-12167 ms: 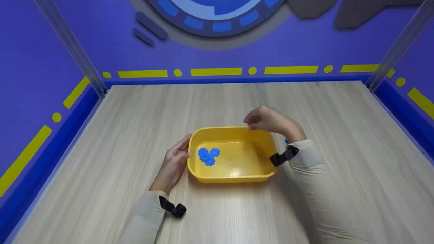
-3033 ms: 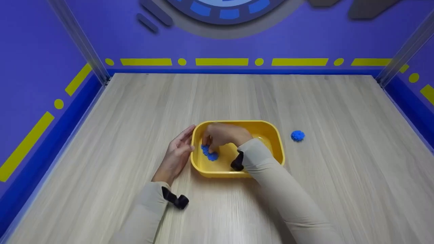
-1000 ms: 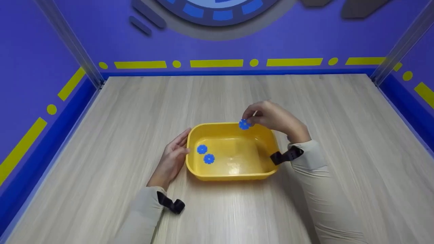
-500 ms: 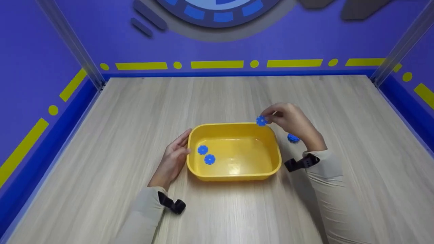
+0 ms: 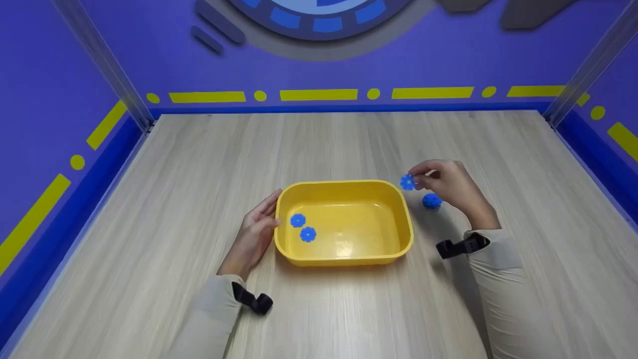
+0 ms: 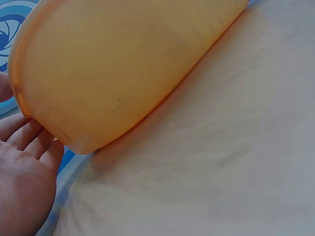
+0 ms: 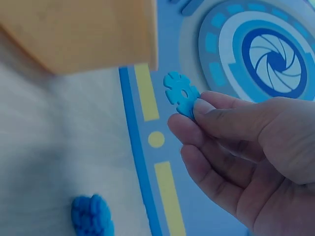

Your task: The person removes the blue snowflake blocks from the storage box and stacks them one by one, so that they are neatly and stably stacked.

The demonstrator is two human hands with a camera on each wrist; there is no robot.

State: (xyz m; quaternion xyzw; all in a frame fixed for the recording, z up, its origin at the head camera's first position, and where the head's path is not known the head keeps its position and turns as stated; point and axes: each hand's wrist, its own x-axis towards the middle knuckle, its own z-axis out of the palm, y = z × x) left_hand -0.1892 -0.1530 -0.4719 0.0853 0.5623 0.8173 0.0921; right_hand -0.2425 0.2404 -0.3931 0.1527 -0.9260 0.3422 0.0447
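Note:
Between thumb and fingertips my right hand [image 5: 451,184] pinches one blue, notched, flower-shaped plastic disc [image 5: 407,182], held above the table just past the bin's far right corner. In the right wrist view this snowflake disc [image 7: 180,95] shows its central hole. A small stack of the same blue discs [image 5: 431,201] stands on the table below that hand. My left hand [image 5: 254,237] holds the left end of a yellow plastic bin [image 5: 344,261], thumb at the rim and fingers along the outer wall. Two blue discs, one farther back [image 5: 298,220] and one nearer [image 5: 308,234], lie in it.
The light wood-grain table [image 5: 214,164] extends around the bin. Blue-purple panels with yellow markings stand behind it, such as the back wall [image 5: 319,75], and along both sides. A black wrist camera [image 5: 463,246] sits on each sleeve.
Since 12.2 seconds ago the bin's discs have dropped from several to two. Over the last second my right hand has carried its disc rightward past the rim, uncovering the stack; my left hand stays put.

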